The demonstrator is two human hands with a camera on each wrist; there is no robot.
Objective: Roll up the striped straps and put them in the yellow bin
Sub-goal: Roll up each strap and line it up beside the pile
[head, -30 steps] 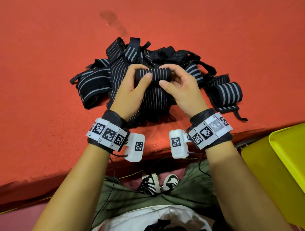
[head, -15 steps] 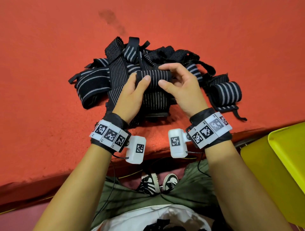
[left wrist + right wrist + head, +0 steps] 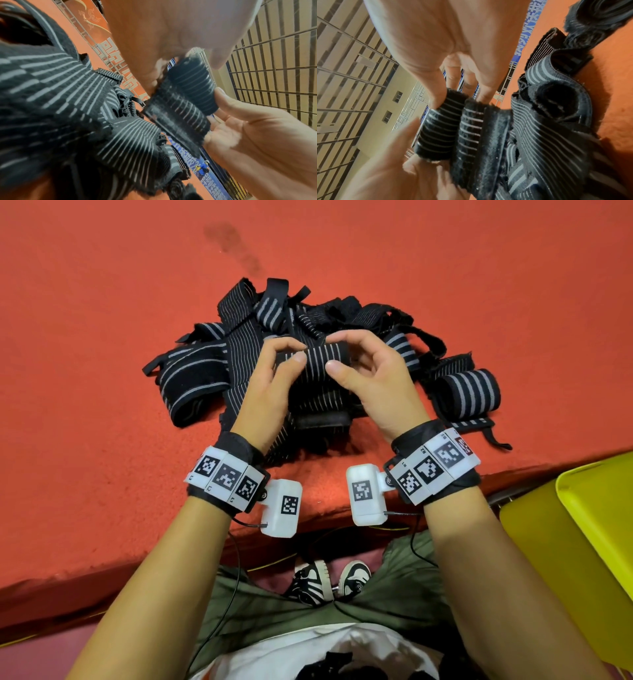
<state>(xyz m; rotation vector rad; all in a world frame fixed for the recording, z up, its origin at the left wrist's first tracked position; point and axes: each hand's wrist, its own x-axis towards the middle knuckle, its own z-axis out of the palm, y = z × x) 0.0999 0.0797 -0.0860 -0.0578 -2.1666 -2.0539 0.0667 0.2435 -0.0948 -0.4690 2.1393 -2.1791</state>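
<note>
A black strap with grey stripes, partly wound into a roll (image 3: pixel 322 356), is held just above the strap pile (image 3: pixel 202 378). My left hand (image 3: pixel 295 352) pinches the roll's left end between thumb and fingers. My right hand (image 3: pixel 337 353) curls round its right end, thumb in front. The unrolled tail (image 3: pixel 320 409) hangs down with a dark hook-and-loop end. The wrist views show the roll (image 3: pixel 192 86) (image 3: pixel 440 132) between both hands. The yellow bin (image 3: pixel 582 529) stands low on the right, off the table.
One finished striped roll (image 3: pixel 467 392) lies on the red table (image 3: pixel 102 337) right of the pile. The table's front edge (image 3: pixel 308 508) runs just under my wrists. My legs and shoes show below it.
My fingers have turned the roll a little further and the hanging tail has got shorter. Both thumbs now sit closer together on the roll's front.
</note>
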